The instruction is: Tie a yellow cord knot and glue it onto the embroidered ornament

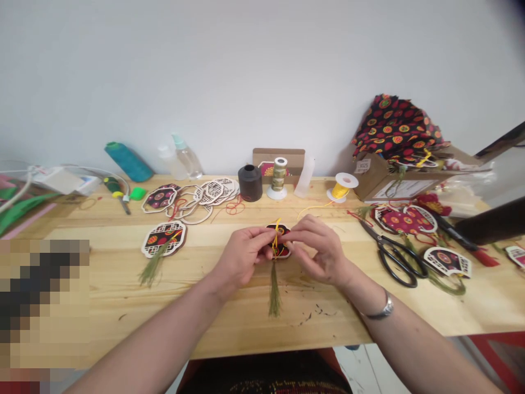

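A small dark fabric ornament (283, 253) with red and yellow patterns is between my hands, just above the table. Its green tassel (274, 295) hangs toward me, and a loop of yellow cord (278, 225) rises from its front. My left hand (246, 250) is closed, thumb and forefinger pinching the cord at the ornament's left side. From the right, my right hand (320, 249) brings its forefinger and thumb to the same cord, the other fingers loosely bent. The fingers partly cover the ornament and the exact pinch points.
Black-handled scissors (397, 260) lie right, near a fan-shaped ornament (447, 261). An ornament with a green tassel (164, 239) lies left. Behind are wooden frames (217, 191), a black thread cone (250, 183), a yellow cord spool (341, 187) and a cardboard box (404, 183) with patterned fabric.
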`<state>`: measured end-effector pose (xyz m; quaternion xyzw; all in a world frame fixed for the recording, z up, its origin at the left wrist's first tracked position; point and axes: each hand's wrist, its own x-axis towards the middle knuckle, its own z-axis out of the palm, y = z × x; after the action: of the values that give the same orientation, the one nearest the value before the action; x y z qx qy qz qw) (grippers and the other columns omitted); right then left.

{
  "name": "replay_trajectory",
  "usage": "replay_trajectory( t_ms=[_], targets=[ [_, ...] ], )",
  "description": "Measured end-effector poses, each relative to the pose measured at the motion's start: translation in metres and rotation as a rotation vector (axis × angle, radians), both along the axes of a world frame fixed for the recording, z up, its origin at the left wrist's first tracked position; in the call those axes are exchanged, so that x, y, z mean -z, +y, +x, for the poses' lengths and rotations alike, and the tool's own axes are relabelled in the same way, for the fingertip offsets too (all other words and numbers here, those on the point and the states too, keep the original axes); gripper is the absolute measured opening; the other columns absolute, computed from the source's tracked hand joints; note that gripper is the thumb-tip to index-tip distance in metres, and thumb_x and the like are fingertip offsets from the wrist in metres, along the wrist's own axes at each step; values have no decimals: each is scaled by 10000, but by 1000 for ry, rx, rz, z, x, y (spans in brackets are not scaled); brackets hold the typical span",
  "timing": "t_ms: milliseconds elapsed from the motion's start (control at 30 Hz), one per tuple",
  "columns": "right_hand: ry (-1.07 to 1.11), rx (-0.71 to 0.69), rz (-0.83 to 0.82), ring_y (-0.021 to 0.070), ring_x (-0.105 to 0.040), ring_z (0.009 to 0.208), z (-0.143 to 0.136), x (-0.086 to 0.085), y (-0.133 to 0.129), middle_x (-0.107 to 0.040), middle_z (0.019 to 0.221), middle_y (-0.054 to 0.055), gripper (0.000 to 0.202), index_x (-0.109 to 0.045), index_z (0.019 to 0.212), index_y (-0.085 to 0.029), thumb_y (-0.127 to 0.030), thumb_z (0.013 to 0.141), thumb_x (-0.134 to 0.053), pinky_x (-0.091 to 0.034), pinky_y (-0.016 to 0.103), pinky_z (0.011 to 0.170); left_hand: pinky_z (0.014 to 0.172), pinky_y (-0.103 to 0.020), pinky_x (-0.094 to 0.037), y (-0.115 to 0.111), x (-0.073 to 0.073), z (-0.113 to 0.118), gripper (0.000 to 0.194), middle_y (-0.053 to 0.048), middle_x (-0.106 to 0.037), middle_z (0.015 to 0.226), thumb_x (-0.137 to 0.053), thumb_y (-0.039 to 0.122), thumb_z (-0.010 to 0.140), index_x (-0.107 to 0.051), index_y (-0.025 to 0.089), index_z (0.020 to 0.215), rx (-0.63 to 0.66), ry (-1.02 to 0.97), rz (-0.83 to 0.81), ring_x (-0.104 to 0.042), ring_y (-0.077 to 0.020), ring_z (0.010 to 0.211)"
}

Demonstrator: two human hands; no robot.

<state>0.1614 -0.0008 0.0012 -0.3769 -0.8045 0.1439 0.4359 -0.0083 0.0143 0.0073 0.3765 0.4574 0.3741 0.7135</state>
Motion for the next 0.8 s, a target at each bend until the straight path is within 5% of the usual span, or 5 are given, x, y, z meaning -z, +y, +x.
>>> replay_trajectory(
  t_ms=[167, 367, 533, 800],
  targets=[
    [387, 111, -664, 98, -490, 509, -5, -4, 2, -648, 595, 23, 286, -690, 648, -168, -356, 814, -556, -380, 247, 513, 363, -182, -211, -2, -1, 0, 153, -29, -647, 595, -673, 283, 692, -681, 136, 735, 17, 38, 81, -481, -61, 418],
    [702, -125, -1052, 58, -450, 476, -2, 1, 7, -632, 610, 4, 252, -708, 813, -151, -385, 752, -636, -300, 198, 435, 383, -183, -247, -7, 1, 1, 144, -65, -698, 699, -635, 271, 747, -685, 136, 761, 113, 28, 133, -520, -65, 449],
    [867, -244, -1170, 96, -566, 572, -1, 6, 8, -655, 671, -1, 221, -693, 834, -174, -328, 676, -718, -449, 256, 584, 382, -174, -215, -10, -1, 1, 151, -52, -686, 686, -625, 263, 756, -667, 127, 706, 214, -43, 69, -495, -44, 425],
    [843, -229, -1099, 87, -524, 528, 0, 7, 9, -614, 607, -14, 194, -624, 664, -160, -324, 668, -728, -422, 249, 552, 373, -161, -195, -11, -1, 2, 168, -60, -690, 729, -618, 285, 765, -652, 122, 742, 271, -60, 16, -495, -39, 414]
  ],
)
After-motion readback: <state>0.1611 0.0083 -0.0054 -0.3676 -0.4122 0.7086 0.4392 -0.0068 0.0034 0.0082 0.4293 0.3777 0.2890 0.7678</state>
